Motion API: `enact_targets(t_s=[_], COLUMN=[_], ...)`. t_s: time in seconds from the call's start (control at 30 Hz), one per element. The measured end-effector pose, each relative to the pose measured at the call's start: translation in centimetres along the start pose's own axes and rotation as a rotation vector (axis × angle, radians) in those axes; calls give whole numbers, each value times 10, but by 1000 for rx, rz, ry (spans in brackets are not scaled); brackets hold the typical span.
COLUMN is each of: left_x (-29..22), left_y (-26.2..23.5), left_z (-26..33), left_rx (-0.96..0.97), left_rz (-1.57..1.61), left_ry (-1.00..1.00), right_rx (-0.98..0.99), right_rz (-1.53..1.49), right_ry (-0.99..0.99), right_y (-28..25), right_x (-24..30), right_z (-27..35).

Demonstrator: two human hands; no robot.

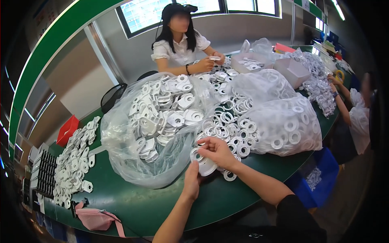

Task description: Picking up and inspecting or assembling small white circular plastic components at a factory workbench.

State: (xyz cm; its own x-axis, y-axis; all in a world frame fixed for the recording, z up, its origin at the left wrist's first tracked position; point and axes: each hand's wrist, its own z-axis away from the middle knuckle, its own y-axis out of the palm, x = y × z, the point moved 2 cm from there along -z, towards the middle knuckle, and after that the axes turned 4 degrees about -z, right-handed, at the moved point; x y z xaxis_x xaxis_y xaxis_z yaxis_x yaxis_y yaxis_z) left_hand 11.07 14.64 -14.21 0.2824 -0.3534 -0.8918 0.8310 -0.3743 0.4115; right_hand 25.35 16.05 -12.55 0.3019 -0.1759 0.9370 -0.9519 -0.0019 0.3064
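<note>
Near the table's front edge, my left hand (191,180) grips a white plastic plate (207,167) by its left side, thumb up along it. My right hand (219,153) is closed over the upper part of the plate, its fingertips at a white ring (196,154) there. Whether ring and plate are joined is too small to tell. Just behind my hands spreads a heap of loose white rings (221,128). To the left of them, an open clear plastic bag (133,172) is full of white plates with round holes (177,120).
Bags of white rings (279,131) stand at the right, above a blue bin (324,174). Loose white parts (75,170), a red tray (67,130) and a pink pouch (95,218) lie left. Across the table a person (184,48) handles a white part; another person's arm (343,105) reaches in right.
</note>
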Motion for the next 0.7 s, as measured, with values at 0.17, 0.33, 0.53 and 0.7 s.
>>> enact_targets(t_s=[0.17, 0.33, 0.53, 0.7], left_x=[7, -7, -10, -7], left_y=[-15, -11, -10, -11], left_z=[-8, -6, -8, -7], left_rx=[-140, -22, 60, 96], left_rz=[-116, -11, 267, 133], left_ry=[281, 127, 19, 33], right_rx=[-78, -369, -213, -453], right_rz=[393, 1083, 1287, 1042], right_ry=[-106, -422, -191, -367], right_y=[-4, -55, -70, -66], right_x=[15, 30, 31, 48], right_z=[0, -11, -8, -10])
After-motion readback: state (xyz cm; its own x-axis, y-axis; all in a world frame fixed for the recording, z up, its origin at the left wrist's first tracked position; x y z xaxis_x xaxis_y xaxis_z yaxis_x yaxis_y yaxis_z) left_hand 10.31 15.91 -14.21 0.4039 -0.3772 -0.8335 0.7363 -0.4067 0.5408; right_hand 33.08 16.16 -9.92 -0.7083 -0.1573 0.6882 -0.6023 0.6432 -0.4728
